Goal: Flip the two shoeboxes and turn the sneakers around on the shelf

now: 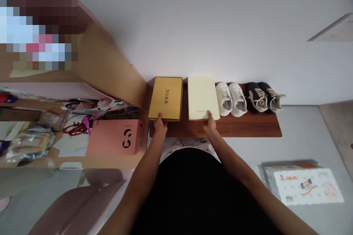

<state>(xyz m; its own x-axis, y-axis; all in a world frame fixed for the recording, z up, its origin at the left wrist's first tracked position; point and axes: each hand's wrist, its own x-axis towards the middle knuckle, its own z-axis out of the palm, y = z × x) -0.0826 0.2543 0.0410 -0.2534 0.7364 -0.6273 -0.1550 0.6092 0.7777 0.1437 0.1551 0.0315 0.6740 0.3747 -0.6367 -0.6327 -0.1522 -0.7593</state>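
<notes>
Two shoeboxes are side by side over the left half of a brown wooden shelf [248, 128]. My left hand [160, 124] grips the near edge of the golden-yellow shoebox [165, 93] marked MMOK, thumb on its lid and fingers hidden beneath. On the near edge of the cream shoebox [202, 93], my right hand [210, 124] has the same hold, with the thumb by the small lettering. To the right of the cream box stand a pair of white sneakers [231, 99], close against it, and then a pair of black shoes [265, 97] with pale laces.
A desk [110, 162] at left carries a pink box [114, 137], papers and plastic-wrapped items. Below it is a pink chair [82, 205]. A wrapped tissue pack [306, 185] lies on the floor at right. The wall [220, 25] rises behind the shelf.
</notes>
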